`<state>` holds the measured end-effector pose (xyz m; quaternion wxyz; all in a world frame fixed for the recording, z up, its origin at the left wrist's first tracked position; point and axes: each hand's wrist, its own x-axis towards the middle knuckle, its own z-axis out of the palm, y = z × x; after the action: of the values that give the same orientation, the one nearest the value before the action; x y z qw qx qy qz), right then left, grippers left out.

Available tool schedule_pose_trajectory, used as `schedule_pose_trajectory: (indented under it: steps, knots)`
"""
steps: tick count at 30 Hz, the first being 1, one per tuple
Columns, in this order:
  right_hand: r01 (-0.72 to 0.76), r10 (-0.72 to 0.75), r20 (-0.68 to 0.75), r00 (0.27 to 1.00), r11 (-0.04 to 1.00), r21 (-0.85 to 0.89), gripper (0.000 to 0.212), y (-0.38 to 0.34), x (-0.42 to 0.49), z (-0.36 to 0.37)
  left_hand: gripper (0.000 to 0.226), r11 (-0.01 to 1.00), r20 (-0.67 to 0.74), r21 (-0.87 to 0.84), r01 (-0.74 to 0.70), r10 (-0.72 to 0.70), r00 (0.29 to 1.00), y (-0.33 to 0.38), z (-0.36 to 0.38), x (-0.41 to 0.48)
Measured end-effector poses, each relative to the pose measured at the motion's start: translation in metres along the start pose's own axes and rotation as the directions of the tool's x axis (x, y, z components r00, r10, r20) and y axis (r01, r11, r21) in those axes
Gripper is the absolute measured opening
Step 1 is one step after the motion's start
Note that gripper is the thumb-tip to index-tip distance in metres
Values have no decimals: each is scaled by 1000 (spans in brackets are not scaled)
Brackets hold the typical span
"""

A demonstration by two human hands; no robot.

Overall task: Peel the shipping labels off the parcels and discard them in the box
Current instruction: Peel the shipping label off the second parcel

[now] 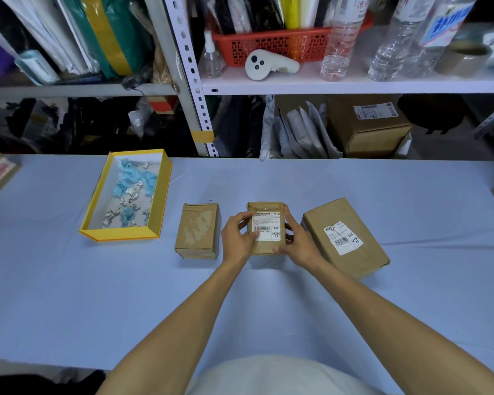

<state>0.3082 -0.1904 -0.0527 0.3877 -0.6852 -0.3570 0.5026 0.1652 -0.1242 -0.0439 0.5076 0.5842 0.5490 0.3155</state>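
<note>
Grip was two-handed: your left hand (pixel 237 238) and right hand (pixel 297 240) clasped the middle parcel (pixel 264 208) at mid-bench, probably steadying it for picking at its label (pixel 268 228); the yellow box (pixel 120 233) sat toward the far-left corner.

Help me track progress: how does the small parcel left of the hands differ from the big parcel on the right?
The small parcel bears no label, only a pale scuffed patch on top; the big parcel carries a white barcode label. The small parcel sits square to the table edge; the big parcel lies turned at an angle. Both are brown cardboard, lying on the blue table.
</note>
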Motion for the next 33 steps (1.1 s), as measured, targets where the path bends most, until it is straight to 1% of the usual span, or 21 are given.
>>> schedule_pose_trajectory:
  steps: [2, 3, 6, 8, 14, 15, 18, 20, 26, 33]
  knots:
    - [1, -1, 0, 1000, 1000, -6, 110, 0, 0, 0, 59, 1000, 8, -27, -14, 14, 1000, -2, -1, -1]
    - [2, -2, 1, 1000, 1000, -5, 110, 0, -1, 0, 59, 1000, 8, -13, -28, 28, 1000, -3, -1, 0]
    - [3, -3, 5, 1000, 1000, 1, 109, 0, -1, 0, 49, 996, 18, 64, -61, 60, 998, -4, -3, 3]
    - [8, -8, 5, 1000, 1000, -7, 109, 0, -2, 0, 42, 996, 3, 71, -56, 56, 998, -4, -3, 5]
    - [26, -26, 1, 1000, 998, -59, 108, -3, -4, -1, 11, 996, -42, 81, -31, 34, 999, 0, 0, 13]
    - [27, -27, 0, 1000, 998, -60, 109, -2, -4, 0, 11, 997, -49, 73, -24, 27, 998, 1, 1, 14]
    - [16, -16, 0, 1000, 999, -52, 109, -2, -2, -1, 20, 999, -58, 45, 18, -16, 998, 2, 3, 15]
    - [6, -6, 0, 1000, 999, -41, 109, -1, -2, -2, 22, 999, -51, 36, 40, -38, 998, 2, 2, 16]
    - [-11, 11, 2, 1000, 1000, -2, 110, -1, 0, -2, 10, 995, -1, 12, 96, -96, 995, 6, -1, 14]
    - [-10, 10, 0, 1000, 1000, -4, 109, 0, 0, -1, 9, 997, 11, 0, 84, -84, 996, 12, -3, 10]
